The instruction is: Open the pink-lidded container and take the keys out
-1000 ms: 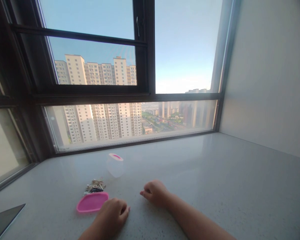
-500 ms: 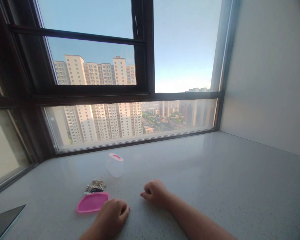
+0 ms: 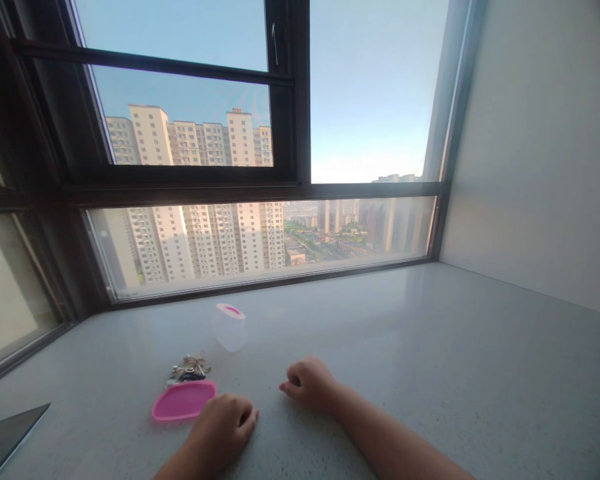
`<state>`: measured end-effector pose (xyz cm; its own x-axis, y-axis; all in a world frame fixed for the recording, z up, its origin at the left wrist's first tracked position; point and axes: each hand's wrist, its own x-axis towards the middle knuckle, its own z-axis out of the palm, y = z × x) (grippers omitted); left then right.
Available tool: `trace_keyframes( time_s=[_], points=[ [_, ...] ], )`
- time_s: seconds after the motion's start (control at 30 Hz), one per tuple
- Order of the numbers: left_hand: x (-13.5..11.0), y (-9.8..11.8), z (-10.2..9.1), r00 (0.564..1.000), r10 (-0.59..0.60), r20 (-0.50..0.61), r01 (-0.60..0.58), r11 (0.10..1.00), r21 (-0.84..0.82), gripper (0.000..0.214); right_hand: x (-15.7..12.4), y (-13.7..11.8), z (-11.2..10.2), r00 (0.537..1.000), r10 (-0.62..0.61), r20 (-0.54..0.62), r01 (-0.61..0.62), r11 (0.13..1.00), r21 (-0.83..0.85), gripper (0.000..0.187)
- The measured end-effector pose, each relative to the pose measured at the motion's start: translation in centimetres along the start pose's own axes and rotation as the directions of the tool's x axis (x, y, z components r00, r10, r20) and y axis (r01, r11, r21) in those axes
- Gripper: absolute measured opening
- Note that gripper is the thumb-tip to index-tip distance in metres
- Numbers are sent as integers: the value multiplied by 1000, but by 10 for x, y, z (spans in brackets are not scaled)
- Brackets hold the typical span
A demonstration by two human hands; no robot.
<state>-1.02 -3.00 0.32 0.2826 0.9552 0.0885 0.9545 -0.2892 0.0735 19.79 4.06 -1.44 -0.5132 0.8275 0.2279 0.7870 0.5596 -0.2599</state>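
My left hand point(image 3: 226, 427) rests on the pale speckled sill, its fingers curled into a loose fist. Its knuckles come right up to a pink oval lid or shallow tray point(image 3: 184, 401), and hide part of its right end. Also curled into a fist, my right hand point(image 3: 307, 385) lies farther forward on the bare surface. Nothing shows in either hand. Just behind the pink piece is a small heap of metal clips point(image 3: 192, 365), silvery wire loops with some black parts. Farther back stands a translucent container point(image 3: 231, 333) with a white rim and a pink mark at its top.
A dark flat device or panel point(image 3: 13, 437) lies at the left edge of the sill point(image 3: 405, 320). Dark-framed windows point(image 3: 300, 193) bound the back and left, with tall buildings outside. On the right rises a white wall point(image 3: 535, 153).
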Motion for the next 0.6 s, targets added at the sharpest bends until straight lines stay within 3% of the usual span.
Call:
trace_keyframes(
  time_s=[0.6],
  points=[
    [-3, 1, 0, 1000, 8, -23, -9, 1000, -17, 39, -1, 0, 0, 1000, -5, -13, 5, 1000, 15, 30]
  ],
)
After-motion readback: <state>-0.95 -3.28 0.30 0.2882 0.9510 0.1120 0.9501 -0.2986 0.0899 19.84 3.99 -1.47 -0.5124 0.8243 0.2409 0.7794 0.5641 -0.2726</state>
